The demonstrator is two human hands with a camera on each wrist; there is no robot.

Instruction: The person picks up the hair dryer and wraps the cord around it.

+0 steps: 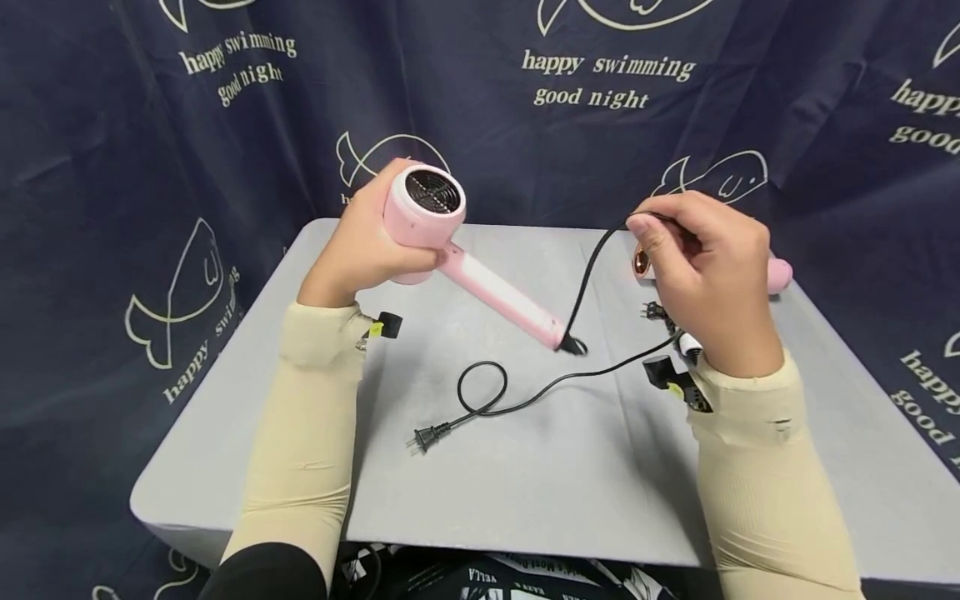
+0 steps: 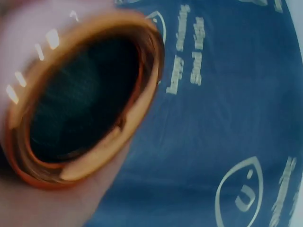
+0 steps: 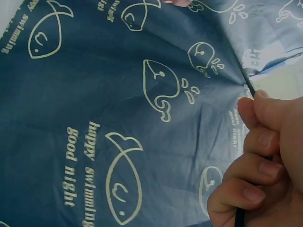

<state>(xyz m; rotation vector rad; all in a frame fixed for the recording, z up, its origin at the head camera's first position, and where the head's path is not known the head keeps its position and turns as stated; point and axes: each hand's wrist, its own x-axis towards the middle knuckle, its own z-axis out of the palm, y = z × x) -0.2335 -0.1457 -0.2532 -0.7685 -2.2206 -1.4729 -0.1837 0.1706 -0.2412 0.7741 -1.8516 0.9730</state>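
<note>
A pink and white hair dryer (image 1: pixel 426 204) is held up over the table, its round black rear grille facing the head camera. My left hand (image 1: pixel 360 246) grips it around the barrel, and the handle slants down to the right. In the left wrist view the dryer's copper-coloured nozzle ring (image 2: pixel 142 111) fills the upper left. From the handle's end a black power cord (image 1: pixel 587 275) rises to my right hand (image 1: pixel 720 275), which pinches it between thumb and forefinger. In the right wrist view the other fingers curl around the cord. The cord's two-pin plug (image 1: pixel 429 438) lies on the tabletop, beside a small loop.
A second pink appliance (image 1: pixel 779 275) with a copper-coloured end lies at the back right, partly hidden by my right hand. Another black plug (image 1: pixel 654 311) is near it. The grey-white table (image 1: pixel 525 492) stands before a dark blue printed curtain (image 1: pixel 480 108).
</note>
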